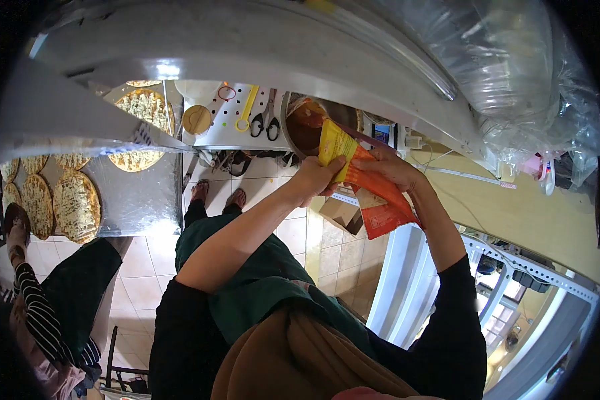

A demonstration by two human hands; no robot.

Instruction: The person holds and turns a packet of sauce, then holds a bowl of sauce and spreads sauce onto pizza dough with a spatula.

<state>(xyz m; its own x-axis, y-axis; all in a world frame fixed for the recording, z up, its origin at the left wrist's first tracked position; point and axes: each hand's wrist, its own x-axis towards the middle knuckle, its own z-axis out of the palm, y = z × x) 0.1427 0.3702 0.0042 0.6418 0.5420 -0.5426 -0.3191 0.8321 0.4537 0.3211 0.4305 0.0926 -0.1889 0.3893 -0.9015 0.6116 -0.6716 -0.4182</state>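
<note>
A yellow and orange sauce pouch (pixel 385 200) is held tilted in front of me, its yellow end toward a metal pot (pixel 285 123). My left hand (pixel 321 176) is closed on the pouch near the yellow end. Higher up on the orange part, my right hand (pixel 392 171) also grips it. Reddish-brown sauce (pixel 305 137) lies in the pot, and something pale rests near its far rim. Whether anything flows from the pouch cannot be seen.
Left of the pot are black-handled scissors (pixel 273 127), a yellow utensil (pixel 247 110) and a round wooden lid (pixel 197 119). Several topped pizza bases (pixel 77 207) lie on a metal table (pixel 143 200). A co-worker's hand (pixel 17 230) is beside them. A metal shelf (pixel 247 57) hangs overhead.
</note>
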